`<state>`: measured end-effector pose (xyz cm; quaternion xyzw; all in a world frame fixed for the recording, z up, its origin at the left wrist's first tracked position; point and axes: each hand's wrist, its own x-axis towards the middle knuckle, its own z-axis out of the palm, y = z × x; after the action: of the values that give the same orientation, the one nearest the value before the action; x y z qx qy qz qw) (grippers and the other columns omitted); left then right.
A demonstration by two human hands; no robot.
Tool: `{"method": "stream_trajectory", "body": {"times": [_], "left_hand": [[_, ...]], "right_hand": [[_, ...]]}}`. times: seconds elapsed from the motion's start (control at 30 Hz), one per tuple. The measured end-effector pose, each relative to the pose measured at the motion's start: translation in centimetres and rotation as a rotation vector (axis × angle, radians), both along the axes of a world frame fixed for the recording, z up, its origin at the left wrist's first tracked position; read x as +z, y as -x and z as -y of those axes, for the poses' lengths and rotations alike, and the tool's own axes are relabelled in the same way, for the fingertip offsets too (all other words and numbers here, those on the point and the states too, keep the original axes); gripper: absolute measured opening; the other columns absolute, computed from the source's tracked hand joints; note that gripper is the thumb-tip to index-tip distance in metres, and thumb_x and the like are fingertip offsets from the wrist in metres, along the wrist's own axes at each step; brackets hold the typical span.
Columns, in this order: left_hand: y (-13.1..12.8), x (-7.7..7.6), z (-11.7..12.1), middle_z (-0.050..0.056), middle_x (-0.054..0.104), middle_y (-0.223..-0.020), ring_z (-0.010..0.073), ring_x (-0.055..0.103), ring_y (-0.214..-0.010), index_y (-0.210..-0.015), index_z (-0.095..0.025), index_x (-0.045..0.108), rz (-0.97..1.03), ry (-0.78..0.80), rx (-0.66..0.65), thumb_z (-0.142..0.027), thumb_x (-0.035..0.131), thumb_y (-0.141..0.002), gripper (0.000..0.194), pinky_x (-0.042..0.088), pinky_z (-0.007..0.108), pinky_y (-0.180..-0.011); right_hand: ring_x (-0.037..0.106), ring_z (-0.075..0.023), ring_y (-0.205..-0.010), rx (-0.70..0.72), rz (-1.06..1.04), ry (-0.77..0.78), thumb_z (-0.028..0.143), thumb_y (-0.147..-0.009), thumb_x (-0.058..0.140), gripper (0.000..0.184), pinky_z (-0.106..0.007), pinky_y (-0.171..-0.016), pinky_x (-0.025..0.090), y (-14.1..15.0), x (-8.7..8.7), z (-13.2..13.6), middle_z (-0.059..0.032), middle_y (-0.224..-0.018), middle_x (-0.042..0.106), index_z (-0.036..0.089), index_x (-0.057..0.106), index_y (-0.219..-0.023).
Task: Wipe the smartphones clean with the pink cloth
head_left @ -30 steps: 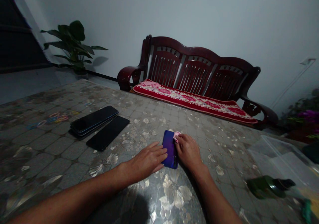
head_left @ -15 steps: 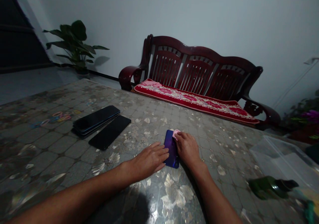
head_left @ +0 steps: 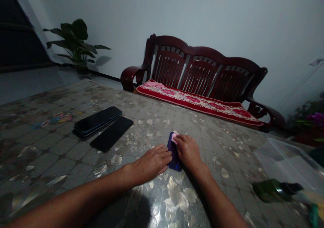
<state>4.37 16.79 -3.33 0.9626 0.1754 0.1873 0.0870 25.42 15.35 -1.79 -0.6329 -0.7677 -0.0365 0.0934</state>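
A blue-purple smartphone (head_left: 174,158) lies flat on the patterned tabletop, its glossy surface facing up. My left hand (head_left: 155,162) is stretched out beside it, fingertips resting on the phone's left edge. In my right hand (head_left: 188,151) a small pink cloth (head_left: 174,138) is pinched and pressed onto the upper end of the phone. Part of the cloth and the phone's right side are hidden by my right fingers. Left of my hands, a stack of dark phones (head_left: 98,120) lies with a single black phone (head_left: 111,134) close against it.
Several coloured rubber bands (head_left: 59,118) lie at the far left. To the right are a green bottle (head_left: 269,191) on its side and a clear plastic box (head_left: 280,157). Beyond the table (head_left: 215,133) stands a wooden bench (head_left: 192,69), with a potted plant (head_left: 76,45) at left.
My right hand has slid the pink cloth slightly left, from the phone's upper right edge onto its upper surface. My left hand has stayed nearly still.
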Motion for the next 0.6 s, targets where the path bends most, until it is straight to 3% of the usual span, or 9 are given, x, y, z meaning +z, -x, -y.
{"method": "stream_trajectory", "body": {"times": [0.17,0.37,0.6], "left_hand": [[0.0,0.1,0.1,0.011,0.073,-0.122,0.0248,0.067,-0.115,-0.112,-0.016,0.069,0.002,0.010,-0.009,-0.019,0.065,-0.091,0.021,0.042,0.043,-0.114],[-0.1,0.4,0.0,0.010,0.074,-0.120,0.0239,0.068,-0.114,-0.111,-0.017,0.069,0.007,0.035,-0.032,-0.019,0.066,-0.091,0.020,0.044,0.042,-0.113],[-0.1,-0.3,0.0,0.011,0.074,-0.120,0.0239,0.068,-0.114,-0.112,-0.017,0.070,0.014,0.022,-0.017,-0.020,0.066,-0.091,0.021,0.044,0.042,-0.113]], "right_hand": [[0.059,-0.0264,-0.109,-0.087,0.009,-0.011,0.019,-0.098,0.048,0.034,-0.038,-0.091,0.043,-0.4,0.1,-0.1,-0.0101,-0.127,0.068,0.023,0.071,-0.123],[0.059,-0.0261,-0.107,-0.034,-0.004,0.003,0.016,-0.094,0.051,0.034,-0.037,-0.092,0.044,0.2,0.2,0.6,-0.0098,-0.122,0.069,0.022,0.072,-0.120],[0.059,-0.0248,-0.106,-0.006,0.002,0.018,0.017,-0.097,0.048,0.033,-0.036,-0.092,0.043,0.5,0.5,-1.5,-0.0083,-0.122,0.070,0.023,0.072,-0.119]]}}
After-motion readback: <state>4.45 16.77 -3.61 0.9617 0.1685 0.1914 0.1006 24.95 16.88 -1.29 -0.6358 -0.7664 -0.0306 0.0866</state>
